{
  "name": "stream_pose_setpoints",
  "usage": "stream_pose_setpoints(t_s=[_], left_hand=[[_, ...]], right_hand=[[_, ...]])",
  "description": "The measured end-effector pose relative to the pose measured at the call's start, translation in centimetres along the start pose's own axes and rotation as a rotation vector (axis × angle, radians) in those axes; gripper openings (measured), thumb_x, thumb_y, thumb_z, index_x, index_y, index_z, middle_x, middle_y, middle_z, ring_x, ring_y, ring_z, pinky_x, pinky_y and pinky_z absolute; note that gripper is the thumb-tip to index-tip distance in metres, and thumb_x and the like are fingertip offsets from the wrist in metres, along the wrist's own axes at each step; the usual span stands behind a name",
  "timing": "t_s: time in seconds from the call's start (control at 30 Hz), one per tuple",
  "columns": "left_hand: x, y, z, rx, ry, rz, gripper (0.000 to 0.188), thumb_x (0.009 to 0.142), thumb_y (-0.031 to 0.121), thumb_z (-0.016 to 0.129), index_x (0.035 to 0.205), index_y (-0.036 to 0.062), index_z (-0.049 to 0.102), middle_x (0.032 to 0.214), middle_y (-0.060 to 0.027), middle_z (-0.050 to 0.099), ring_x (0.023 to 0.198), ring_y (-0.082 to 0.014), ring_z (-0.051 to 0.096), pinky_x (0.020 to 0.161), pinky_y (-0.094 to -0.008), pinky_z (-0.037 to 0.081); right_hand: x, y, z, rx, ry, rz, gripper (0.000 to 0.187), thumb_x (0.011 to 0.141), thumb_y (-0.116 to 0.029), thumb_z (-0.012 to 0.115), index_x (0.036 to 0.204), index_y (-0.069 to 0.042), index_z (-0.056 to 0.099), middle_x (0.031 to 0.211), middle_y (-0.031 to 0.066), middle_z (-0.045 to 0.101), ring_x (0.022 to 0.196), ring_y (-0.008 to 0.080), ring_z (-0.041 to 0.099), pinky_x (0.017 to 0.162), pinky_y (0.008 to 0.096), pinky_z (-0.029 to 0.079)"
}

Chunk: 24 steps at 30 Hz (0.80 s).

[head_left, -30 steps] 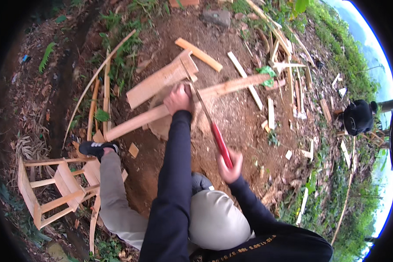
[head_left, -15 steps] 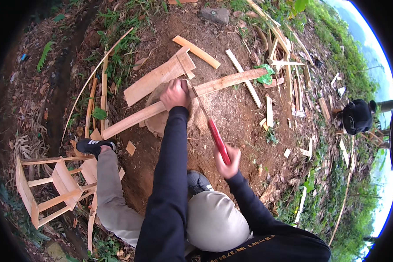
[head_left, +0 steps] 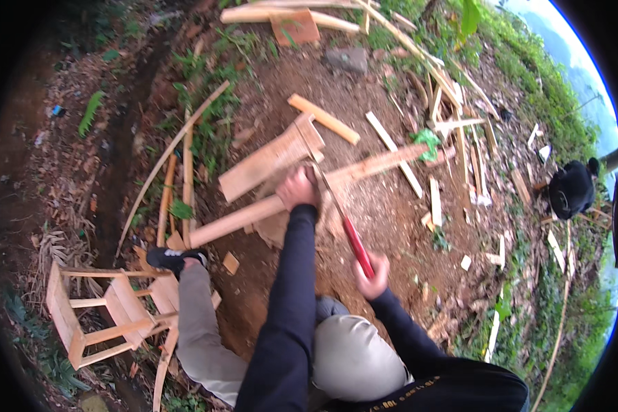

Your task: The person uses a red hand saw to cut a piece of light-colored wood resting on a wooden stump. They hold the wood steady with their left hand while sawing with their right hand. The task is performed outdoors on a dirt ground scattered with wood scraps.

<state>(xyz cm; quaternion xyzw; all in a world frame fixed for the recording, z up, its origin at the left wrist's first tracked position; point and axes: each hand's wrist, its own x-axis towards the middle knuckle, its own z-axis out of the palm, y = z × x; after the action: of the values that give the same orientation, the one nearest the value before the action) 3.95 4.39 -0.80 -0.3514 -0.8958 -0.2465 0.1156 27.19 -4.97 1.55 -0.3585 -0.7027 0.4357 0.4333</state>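
Note:
My left hand [head_left: 299,187] presses down on a long narrow wooden plank [head_left: 233,223], its fingers closed around the edge. The plank lies slantwise across a round wood stump [head_left: 273,232] on the ground. In my right hand [head_left: 373,276] is the long red handle of a saw [head_left: 359,247]. Its thin blade crosses the plank just right of my left hand and reaches toward a wider board [head_left: 261,165] lying behind. How deep the blade sits in the wood cannot be made out.
A small wooden frame with shelves [head_left: 120,323] stands at the lower left, beside my shoe [head_left: 175,259]. Loose wood strips [head_left: 395,154] and a pale offcut [head_left: 231,263] lie around. A stone [head_left: 347,60] sits at the back; a black bag-like object [head_left: 571,189] is far right.
The whole view has shifted, so everything appears lower and farther right. My right hand and the saw have slid slightly forward toward the plank; my left hand keeps its place on it.

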Motion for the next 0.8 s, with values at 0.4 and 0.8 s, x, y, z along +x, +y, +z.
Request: stream_pose_setpoints(t_s=[0.4,0.8], left_hand=[[0.7,-1.1,0.8,-0.128,0.143,0.101,0.029,0.091,0.031,0.054,0.072,0.0113,0.064,0.084,-0.0102,0.070,0.073,-0.0356,0.067,0.065,-0.0492,0.052],[0.5,0.3,0.7,-0.107,0.161,0.137,0.026,0.089,0.028,0.058,0.072,0.0097,0.065,0.078,-0.0104,0.067,0.071,-0.0338,0.066,0.064,-0.0480,0.051]], right_hand=[[-1.4,-0.1,-0.5,0.210,-0.022,0.229,0.016,0.088,-0.008,0.061,0.075,0.001,0.062,0.054,-0.0027,0.045,0.051,0.0034,0.046,0.047,0.0268,0.038],[0.9,0.9,-0.7,0.029,-0.066,0.061,0.020,0.090,-0.009,0.062,0.072,0.000,0.059,0.051,0.0026,0.046,0.046,0.0070,0.047,0.045,0.0286,0.037]])
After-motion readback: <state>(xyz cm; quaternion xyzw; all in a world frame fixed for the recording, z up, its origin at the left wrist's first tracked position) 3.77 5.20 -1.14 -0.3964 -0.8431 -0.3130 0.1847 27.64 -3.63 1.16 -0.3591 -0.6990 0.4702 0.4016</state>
